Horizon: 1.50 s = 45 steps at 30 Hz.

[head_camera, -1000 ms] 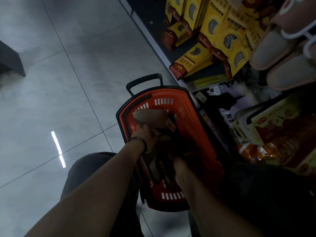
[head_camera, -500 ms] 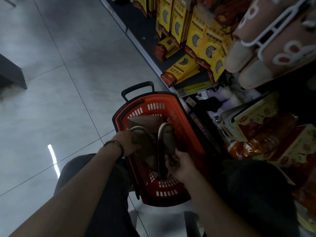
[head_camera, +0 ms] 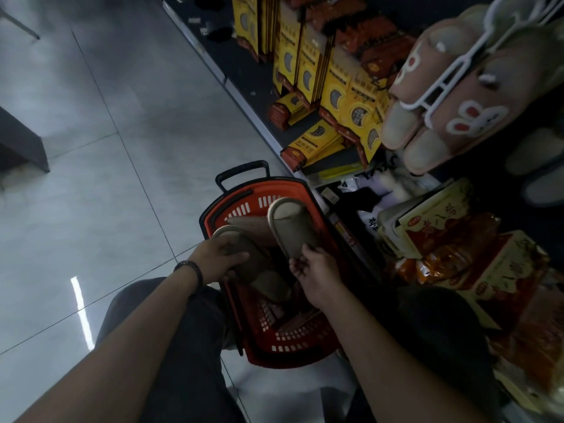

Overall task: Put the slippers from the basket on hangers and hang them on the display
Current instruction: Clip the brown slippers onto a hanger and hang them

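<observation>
The left hand [head_camera: 218,259], a dark bracelet [head_camera: 190,268] on its wrist, is closed over the toe end of a taupe slipper [head_camera: 259,270], fingers wrapped across the upper and thumb below; this slipper lies slantwise over the near half of the orange basket [head_camera: 241,207], its heel toward the person; the right hand [head_camera: 317,271] pinches the heel end of a second taupe slipper [head_camera: 291,227], thumb on top and fingers curled beneath, holding it tilted with the toe up and away, over the far right part of the basket; the two slippers are close but apart; a third slipper [head_camera: 247,222] lies inside the basket between them, ribbed sole up; the basket stands on the grey tiled floor [head_camera: 106,178] just beside the shelf base, its black handle [head_camera: 242,172] at the far end; above right, a pair of pink slippers [head_camera: 476,117] with a rabbit motif hangs on a white hanger [head_camera: 439,83]; yellow boxes [head_camera: 335,96] stand and lean on the low shelf behind.
</observation>
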Available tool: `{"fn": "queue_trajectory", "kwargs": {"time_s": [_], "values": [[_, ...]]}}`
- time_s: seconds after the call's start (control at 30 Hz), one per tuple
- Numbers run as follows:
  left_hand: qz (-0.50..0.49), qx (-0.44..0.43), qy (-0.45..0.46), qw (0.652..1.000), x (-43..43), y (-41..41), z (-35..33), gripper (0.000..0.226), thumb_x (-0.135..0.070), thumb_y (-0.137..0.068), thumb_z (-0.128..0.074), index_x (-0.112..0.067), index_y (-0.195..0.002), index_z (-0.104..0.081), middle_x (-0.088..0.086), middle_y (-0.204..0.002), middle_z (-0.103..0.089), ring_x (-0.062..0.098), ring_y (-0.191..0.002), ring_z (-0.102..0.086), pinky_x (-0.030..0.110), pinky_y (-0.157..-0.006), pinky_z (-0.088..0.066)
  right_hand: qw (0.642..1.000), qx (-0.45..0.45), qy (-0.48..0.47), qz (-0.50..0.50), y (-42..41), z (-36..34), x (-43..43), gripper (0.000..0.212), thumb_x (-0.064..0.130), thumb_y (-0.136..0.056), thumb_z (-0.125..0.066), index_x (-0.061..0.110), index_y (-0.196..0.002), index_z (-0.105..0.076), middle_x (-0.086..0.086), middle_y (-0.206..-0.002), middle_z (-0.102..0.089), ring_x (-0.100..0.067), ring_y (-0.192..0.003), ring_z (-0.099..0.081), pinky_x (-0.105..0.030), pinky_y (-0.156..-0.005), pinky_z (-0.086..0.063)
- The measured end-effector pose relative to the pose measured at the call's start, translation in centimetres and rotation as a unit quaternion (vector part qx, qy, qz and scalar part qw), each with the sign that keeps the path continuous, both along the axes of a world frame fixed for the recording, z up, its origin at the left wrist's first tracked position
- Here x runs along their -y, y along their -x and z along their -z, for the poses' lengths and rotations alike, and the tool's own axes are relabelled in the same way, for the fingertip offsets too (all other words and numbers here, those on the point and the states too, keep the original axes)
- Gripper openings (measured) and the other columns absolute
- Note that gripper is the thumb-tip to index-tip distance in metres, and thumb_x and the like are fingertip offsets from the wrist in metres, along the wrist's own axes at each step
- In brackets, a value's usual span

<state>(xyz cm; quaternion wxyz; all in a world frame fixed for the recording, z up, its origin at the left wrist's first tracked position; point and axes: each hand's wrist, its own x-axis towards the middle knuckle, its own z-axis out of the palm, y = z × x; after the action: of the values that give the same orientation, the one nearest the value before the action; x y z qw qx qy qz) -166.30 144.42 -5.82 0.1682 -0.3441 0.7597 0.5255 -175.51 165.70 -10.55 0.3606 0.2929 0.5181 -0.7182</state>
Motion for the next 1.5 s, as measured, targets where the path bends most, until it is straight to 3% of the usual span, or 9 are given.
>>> {"fn": "queue_trajectory", "kwargs": {"time_s": [0.1, 0.27, 0.5, 0.6, 0.77, 0.9, 1.03, 1.2, 1.5], "values": [[-0.031, -0.007, -0.068, 0.997, -0.9, -0.2, -0.4, 0.037, -0.016, -0.093, -0.074, -0.016, -0.128, -0.061, 0.018, -0.109, -0.072, 0.025, -0.071, -0.072, 0.037, -0.065, -0.063, 0.995, -0.071, -0.046, -0.046, -1.3, -1.0, 1.8, 0.01, 0.012, -0.106, -0.057, 0.009, -0.115, -0.057, -0.009, -0.087, -0.061, -0.018, -0.072, -0.064, -0.029, -0.067, -0.056], [-0.034, -0.031, -0.124, 0.991, -1.9, -0.3, -0.3, 0.029, -0.003, -0.101, -0.058, -0.005, -0.13, -0.052, 0.021, -0.104, -0.069, 0.024, -0.062, -0.073, 0.037, -0.057, -0.062, 0.988, -0.071, -0.053, -0.123, -3.3, -2.2, 3.5, 0.024, 0.038, -0.098, -0.069, 0.025, -0.117, -0.061, -0.015, -0.121, -0.066, -0.026, -0.108, -0.064, -0.048, -0.093, -0.058], [-0.088, -0.116, -0.089, 0.985, -2.0, -0.5, -0.7, 0.045, 0.005, -0.101, -0.051, -0.028, -0.117, -0.024, 0.024, -0.108, -0.062, 0.044, -0.064, -0.072, 0.044, -0.053, -0.06, 0.995, 0.038, -0.029, -0.089, -2.7, -2.4, 4.2, 0.03, 0.039, -0.104, -0.062, 0.038, -0.133, -0.058, -0.008, -0.132, -0.064, -0.035, -0.113, -0.066, -0.064, -0.078, -0.06], [-0.08, -0.133, -0.116, 0.981, -1.9, -0.4, -1.1, 0.054, 0.009, -0.1, -0.048, -0.038, -0.12, -0.029, 0.024, -0.109, -0.065, 0.05, -0.071, -0.071, 0.057, -0.064, -0.06, 0.996, 0.069, 0.021, -0.06, -2.7, -3.1, 4.2, 0.012, 0.03, -0.11, -0.051, 0.036, -0.117, -0.058, -0.008, -0.112, -0.063, -0.033, -0.095, -0.066, -0.051, -0.065, -0.06], [-0.046, -0.15, -0.154, 0.976, -1.9, -0.5, -1.2, 0.08, 0.008, -0.1, -0.052, -0.059, -0.139, -0.033, 0.007, -0.126, -0.063, 0.049, -0.084, -0.073, 0.055, -0.072, -0.063, 0.999, 0.029, 0.028, -0.012, -3.1, -3.1, 5.1, 0.015, 0.02, -0.111, -0.048, 0.027, -0.119, -0.059, -0.019, -0.129, -0.064, -0.041, -0.107, -0.068, -0.057, -0.077, -0.061], [0.003, -0.177, -0.074, 0.981, -2.0, -0.8, -0.7, 0.084, -0.003, -0.098, -0.061, -0.065, -0.145, -0.029, 0.003, -0.134, -0.06, 0.036, -0.102, -0.073, 0.041, -0.069, -0.065, 0.998, -0.031, -0.027, -0.05, -3.3, -3.2, 5.7, 0.011, 0.018, -0.109, -0.051, 0.023, -0.116, -0.059, -0.016, -0.121, -0.067, -0.035, -0.102, -0.069, -0.053, -0.083, -0.06], [-0.009, -0.117, 0.019, 0.993, -2.1, -0.8, -0.5, 0.041, -0.035, -0.101, -0.06, -0.049, -0.138, -0.048, -0.001, -0.115, -0.07, 0.023, -0.078, -0.075, 0.029, -0.049, -0.056, 0.981, -0.089, -0.092, -0.145, -2.8, -2.0, 6.0, 0.01, 0.03, -0.1, -0.057, 0.03, -0.106, -0.065, -0.008, -0.127, -0.071, -0.031, -0.111, -0.07, -0.06, -0.095, -0.059], [-0.061, -0.113, 0.105, 0.986, -1.3, -0.3, -0.5, 0.023, -0.045, -0.102, -0.054, -0.031, -0.113, -0.068, -0.001, -0.117, -0.071, 0.024, -0.107, -0.067, 0.043, -0.091, -0.057, 0.969, -0.101, -0.051, -0.22, -2.1, -3.4, 4.9, 0.01, 0.025, -0.102, -0.064, 0.024, -0.109, -0.07, -0.006, -0.111, -0.076, -0.028, -0.099, -0.075, -0.046, -0.079, -0.064], [-0.03, -0.077, 0.222, 0.972, -0.7, -0.1, -0.6, 0.031, -0.048, -0.101, -0.055, -0.026, -0.118, -0.069, 0.001, -0.108, -0.072, 0.021, -0.087, -0.066, 0.024, -0.06, -0.04, 0.908, -0.13, -0.228, -0.328, 2.1, -0.4, -2.9, 0.009, 0.021, -0.1, -0.064, 0.016, -0.095, -0.07, -0.008, -0.085, -0.066, -0.021, -0.07, -0.065, -0.029, -0.059, -0.052]]}}
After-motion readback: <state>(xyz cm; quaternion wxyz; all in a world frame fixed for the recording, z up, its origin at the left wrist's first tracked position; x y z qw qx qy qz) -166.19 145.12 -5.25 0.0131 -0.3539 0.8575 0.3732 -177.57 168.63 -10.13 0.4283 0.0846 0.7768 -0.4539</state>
